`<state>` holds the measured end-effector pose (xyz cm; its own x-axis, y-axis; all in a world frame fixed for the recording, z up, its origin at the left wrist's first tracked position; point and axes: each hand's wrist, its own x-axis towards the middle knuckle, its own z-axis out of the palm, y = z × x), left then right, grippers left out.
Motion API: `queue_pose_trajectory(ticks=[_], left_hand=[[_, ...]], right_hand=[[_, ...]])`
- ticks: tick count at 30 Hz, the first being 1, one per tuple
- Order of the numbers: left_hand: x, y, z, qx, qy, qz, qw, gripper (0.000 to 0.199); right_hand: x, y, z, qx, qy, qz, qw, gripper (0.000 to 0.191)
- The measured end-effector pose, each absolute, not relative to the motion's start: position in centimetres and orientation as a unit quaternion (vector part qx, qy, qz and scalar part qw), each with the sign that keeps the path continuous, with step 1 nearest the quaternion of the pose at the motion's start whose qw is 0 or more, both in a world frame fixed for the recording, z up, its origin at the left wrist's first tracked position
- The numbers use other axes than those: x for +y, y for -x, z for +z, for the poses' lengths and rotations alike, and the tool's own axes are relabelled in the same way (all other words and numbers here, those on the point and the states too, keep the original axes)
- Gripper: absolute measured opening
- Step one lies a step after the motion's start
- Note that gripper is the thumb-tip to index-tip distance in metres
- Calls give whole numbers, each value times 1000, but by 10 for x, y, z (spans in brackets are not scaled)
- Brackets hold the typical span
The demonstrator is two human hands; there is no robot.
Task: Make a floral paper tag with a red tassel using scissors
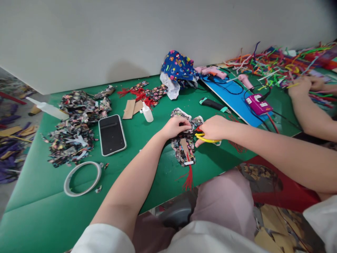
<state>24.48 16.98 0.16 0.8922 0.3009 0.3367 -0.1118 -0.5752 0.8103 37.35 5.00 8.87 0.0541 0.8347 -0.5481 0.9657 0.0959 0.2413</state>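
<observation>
In front of me on the green table lies a dark floral fabric piece with a cardboard strip on it and a red tassel hanging from its near end. My left hand is closed, its fingers pinching the upper part of this fabric piece. On its right side, my right hand grips scissors by their yellow handles. The scissors' blades are mostly hidden by my fingers and the fabric. Red threads lie on the table beneath my right forearm.
Leftward are a phone, a pile of floral scraps, a tape roll and a glue bottle. Beyond my hands lie a small bottle, a utility knife and a purple power strip. A co-worker's hands are at right.
</observation>
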Motion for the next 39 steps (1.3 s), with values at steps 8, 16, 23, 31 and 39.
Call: queue_pose_trajectory(ticks=[8, 16, 23, 31, 39], left_hand=[[169, -245, 1, 53, -857, 222, 463, 11], [170, -245, 1, 56, -853, 216, 472, 12], [170, -245, 2, 65, -847, 208, 484, 14], [169, -244, 3, 73, -844, 197, 494, 15], [169, -243, 8, 95, -836, 187, 506, 14]], right_hand=[[54, -369, 88, 680, -667, -97, 288, 71], [55, -369, 86, 683, -659, -115, 294, 75], [53, -367, 86, 680, -662, -129, 288, 85], [60, -367, 76, 693, -654, -114, 281, 79], [60, -365, 76, 691, -660, -105, 275, 66]])
